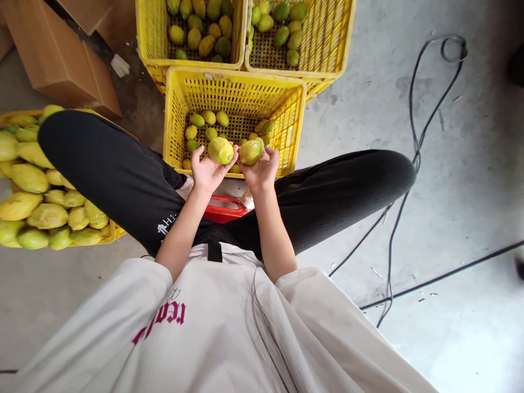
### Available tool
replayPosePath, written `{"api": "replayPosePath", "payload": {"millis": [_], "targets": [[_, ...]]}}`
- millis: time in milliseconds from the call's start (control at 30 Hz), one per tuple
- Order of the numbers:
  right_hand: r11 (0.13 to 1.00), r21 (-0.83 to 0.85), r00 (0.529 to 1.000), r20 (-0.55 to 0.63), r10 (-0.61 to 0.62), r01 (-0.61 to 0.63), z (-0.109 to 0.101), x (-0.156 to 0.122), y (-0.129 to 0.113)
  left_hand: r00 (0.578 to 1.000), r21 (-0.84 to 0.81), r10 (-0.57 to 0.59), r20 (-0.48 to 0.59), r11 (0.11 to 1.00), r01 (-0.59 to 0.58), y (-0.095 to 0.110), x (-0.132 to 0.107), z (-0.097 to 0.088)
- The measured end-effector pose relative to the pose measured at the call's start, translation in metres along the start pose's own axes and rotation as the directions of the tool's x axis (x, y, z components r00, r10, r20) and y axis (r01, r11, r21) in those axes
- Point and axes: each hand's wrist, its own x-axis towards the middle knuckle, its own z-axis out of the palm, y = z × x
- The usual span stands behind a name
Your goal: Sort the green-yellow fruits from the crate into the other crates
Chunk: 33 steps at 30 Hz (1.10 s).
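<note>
My left hand (208, 171) cradles a round yellow papaya (221, 150), palm up, with the thumb out to its side. In my right hand (262, 171) lies a second papaya (251, 152), yellow with greener patches. The two fruits are side by side, a small gap apart, and the fingers beneath them are partly hidden. Both hands are over the near side of a yellow plastic crate (233, 82). Several smaller green-yellow papayas (208, 117) lie on that crate's slotted floor.
Two more yellow crates (190, 63) (295, 72) with fruit stand beyond. At left, a crate (117, 232) is heaped with papayas (48, 216) beside my knee. Cardboard boxes (57, 60) lie behind it. A red stool (223, 210) is below me; black cables (413, 120) cross the floor at right.
</note>
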Motion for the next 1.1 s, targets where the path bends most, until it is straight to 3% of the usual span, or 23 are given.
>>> {"api": "replayPosePath", "payload": {"millis": [167, 300, 467, 633, 767, 967, 1100], "targets": [[0.999, 0.033, 0.997, 0.079, 0.006, -0.009, 0.008, -0.005, -0.006, 1.000, -0.039, 0.006, 0.005, 0.999, -0.005, -0.001, 0.001, 0.005], [1.000, 0.005, 0.993, 0.119, -0.015, 0.015, 0.011, -0.011, -0.003, 0.997, -0.100, -0.024, -0.076, 0.995, 0.016, 0.003, -0.002, 0.008], [0.995, -0.093, 0.998, 0.057, 0.024, -0.018, 0.005, -0.005, 0.007, 0.999, -0.067, -0.035, -0.020, 0.997, 0.033, 0.000, -0.001, 0.005], [0.989, -0.142, 0.999, 0.017, 0.028, -0.025, 0.002, 0.001, 0.012, 0.994, 0.002, -0.078, -0.077, 0.997, 0.078, -0.001, 0.002, 0.004], [0.999, -0.042, 0.998, 0.062, -0.009, 0.011, 0.007, -0.005, 0.003, 0.999, 0.023, -0.029, 0.046, 0.999, 0.028, 0.001, -0.006, 0.008], [1.000, 0.026, 0.989, 0.146, 0.009, -0.013, 0.011, -0.013, -0.005, 0.971, -0.009, 0.048, 0.233, 0.999, -0.047, 0.002, -0.007, 0.006], [0.998, -0.028, 0.983, 0.174, 0.063, -0.059, 0.013, -0.011, -0.001, 0.997, 0.029, -0.006, 0.075, 1.000, 0.004, 0.001, 0.006, 0.000]]}}
